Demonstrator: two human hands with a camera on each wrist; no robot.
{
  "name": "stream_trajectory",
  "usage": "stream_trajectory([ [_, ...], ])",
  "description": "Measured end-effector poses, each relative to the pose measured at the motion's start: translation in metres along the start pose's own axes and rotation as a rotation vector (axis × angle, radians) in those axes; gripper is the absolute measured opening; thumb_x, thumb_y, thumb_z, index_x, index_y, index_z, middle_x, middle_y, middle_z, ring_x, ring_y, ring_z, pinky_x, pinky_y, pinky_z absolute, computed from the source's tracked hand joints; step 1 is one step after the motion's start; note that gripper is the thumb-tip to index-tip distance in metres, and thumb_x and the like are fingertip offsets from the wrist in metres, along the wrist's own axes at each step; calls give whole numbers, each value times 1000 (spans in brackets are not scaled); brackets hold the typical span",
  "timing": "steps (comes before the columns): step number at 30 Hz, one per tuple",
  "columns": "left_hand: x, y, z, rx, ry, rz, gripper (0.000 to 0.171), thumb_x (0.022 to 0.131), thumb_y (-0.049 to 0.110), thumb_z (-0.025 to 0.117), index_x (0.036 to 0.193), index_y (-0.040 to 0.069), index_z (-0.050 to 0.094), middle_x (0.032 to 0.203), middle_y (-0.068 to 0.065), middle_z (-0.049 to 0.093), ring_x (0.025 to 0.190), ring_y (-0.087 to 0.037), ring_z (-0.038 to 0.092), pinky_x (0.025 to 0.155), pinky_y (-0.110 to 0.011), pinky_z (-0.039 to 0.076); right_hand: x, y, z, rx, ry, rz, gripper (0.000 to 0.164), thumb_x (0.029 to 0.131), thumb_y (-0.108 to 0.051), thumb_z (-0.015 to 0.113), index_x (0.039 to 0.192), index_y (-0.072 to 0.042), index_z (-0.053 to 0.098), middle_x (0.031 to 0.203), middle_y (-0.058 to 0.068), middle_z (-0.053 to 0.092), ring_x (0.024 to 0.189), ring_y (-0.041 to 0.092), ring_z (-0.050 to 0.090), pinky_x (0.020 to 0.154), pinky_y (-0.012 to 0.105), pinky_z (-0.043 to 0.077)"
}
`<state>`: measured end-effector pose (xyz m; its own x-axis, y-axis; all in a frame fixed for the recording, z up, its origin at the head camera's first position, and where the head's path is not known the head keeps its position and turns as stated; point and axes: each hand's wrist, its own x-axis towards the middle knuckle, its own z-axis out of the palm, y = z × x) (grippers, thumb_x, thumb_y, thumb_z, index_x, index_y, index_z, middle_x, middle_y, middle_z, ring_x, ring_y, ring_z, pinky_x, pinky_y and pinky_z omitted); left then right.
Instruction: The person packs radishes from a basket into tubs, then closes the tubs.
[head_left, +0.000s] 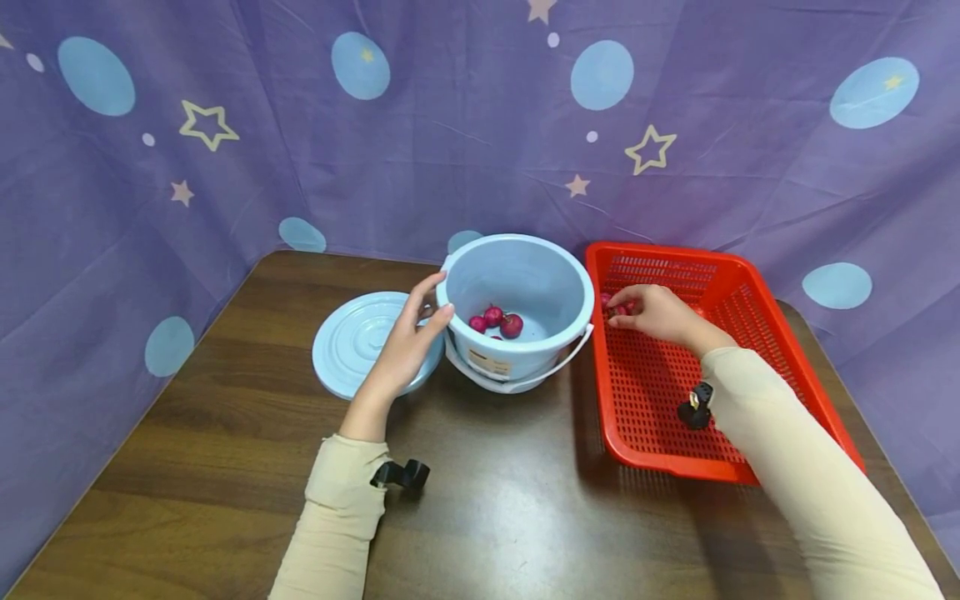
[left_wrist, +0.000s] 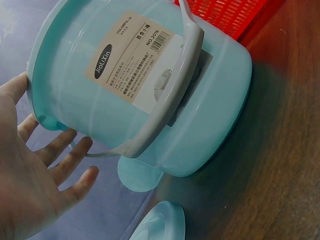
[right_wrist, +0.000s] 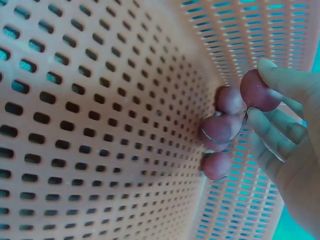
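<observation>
A light blue bucket (head_left: 517, 271) stands upright mid-table with several red radishes (head_left: 512, 325) in its bottom. My left hand (head_left: 405, 342) touches the left side of its rim, the fingers fairly straight and spread in the left wrist view (left_wrist: 37, 165). To the right is a red slotted plastic basket (head_left: 641, 400). Inside its far left corner area my right hand (head_left: 660, 312) pinches a round radish (right_wrist: 257, 90) between thumb and fingers. Several other radishes (right_wrist: 217, 129) lie close together against the basket wall, just beside the pinched one.
A light blue round lid (head_left: 360, 342) lies on the wooden table (head_left: 480, 500), left of the bucket and partly behind the left hand. The bucket's pale handle (head_left: 517, 385) hangs down in front. A purple patterned curtain (head_left: 465, 150) hangs behind the table.
</observation>
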<state>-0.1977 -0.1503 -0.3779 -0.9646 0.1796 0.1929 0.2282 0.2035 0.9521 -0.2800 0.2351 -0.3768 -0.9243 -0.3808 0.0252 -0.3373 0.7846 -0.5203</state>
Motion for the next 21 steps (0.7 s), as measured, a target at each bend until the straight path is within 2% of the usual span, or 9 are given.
stream_trajectory([
  [8, 1, 0, 1, 8, 5, 3, 54, 103, 37, 51, 153, 28, 33, 149, -13, 37, 133, -34, 38, 108, -55, 33, -10, -15, -12, -25, 15, -43, 27, 86, -15, 78, 110, -4, 72, 82, 6, 65, 71, 25, 52, 65, 34, 42],
  [21, 1, 1, 1, -2, 9, -3, 54, 103, 35, 51, 153, 28, 34, 146, -14, 40, 131, -34, 40, 107, -55, 34, -27, -48, -32, -37, 71, -105, 26, 85, -15, 80, 110, -8, 74, 83, 2, 63, 76, 19, 54, 67, 33, 44],
])
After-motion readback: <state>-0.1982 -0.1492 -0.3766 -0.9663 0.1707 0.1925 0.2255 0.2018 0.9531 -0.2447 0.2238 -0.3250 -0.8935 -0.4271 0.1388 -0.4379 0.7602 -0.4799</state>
